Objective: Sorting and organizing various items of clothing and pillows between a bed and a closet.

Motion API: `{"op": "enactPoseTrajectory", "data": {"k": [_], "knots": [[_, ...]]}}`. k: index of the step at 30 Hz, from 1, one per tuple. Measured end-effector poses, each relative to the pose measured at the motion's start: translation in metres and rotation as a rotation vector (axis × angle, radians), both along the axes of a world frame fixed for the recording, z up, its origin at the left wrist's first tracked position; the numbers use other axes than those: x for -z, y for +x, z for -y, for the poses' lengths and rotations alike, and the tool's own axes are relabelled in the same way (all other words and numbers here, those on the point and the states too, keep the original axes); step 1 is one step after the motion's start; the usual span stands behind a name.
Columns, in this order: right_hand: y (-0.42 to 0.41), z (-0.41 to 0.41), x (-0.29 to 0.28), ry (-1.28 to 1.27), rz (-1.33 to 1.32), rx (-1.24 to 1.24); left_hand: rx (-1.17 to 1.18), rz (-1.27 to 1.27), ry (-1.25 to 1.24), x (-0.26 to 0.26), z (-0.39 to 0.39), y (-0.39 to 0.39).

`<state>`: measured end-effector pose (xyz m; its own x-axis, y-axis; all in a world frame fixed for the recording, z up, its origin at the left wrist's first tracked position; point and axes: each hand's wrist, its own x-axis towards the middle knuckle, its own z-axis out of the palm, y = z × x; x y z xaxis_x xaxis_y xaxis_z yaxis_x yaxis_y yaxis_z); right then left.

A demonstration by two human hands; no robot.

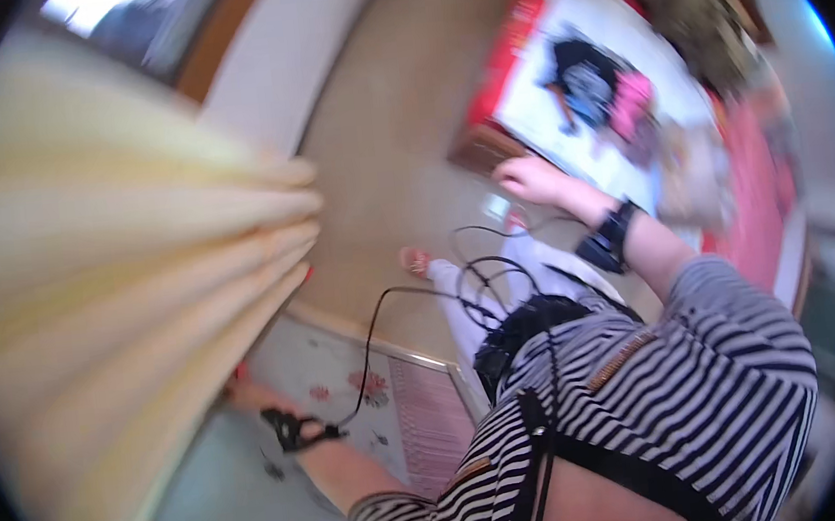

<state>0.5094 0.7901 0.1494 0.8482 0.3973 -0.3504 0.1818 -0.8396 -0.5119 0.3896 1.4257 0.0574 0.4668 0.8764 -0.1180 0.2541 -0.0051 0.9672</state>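
A cream and yellow curtain in long folds fills the left side, close to the camera. My left hand reaches to its lower edge; the fingers are hidden behind the cloth, so their grip does not show. A bit of red shows beside that hand. My right hand hovers by the corner of a bed, fingers curled and nothing visible in them. Both wrists wear black straps, and a thin black cable runs from the left strap to a black pouch at my waist.
Dark and pink clothes lie on the white bed cover. Tan floor stretches ahead along a white wall. A metal threshold strip crosses near my feet. The cable loops loosely before my legs. Much is motion-blurred.
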Motion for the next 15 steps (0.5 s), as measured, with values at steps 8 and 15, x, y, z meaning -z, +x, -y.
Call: {"op": "enactPoseTrajectory", "data": {"k": [8, 15], "knots": [[-0.066, 0.104, 0.039, -0.03, -0.202, 0.399, 0.212, -0.723, 0.35, -0.006, 0.067, -0.032], [-0.081, 0.209, 0.116, 0.116, -0.402, 0.872, 0.354, -0.812, -0.707, 0.027, 0.227, -0.019]]}}
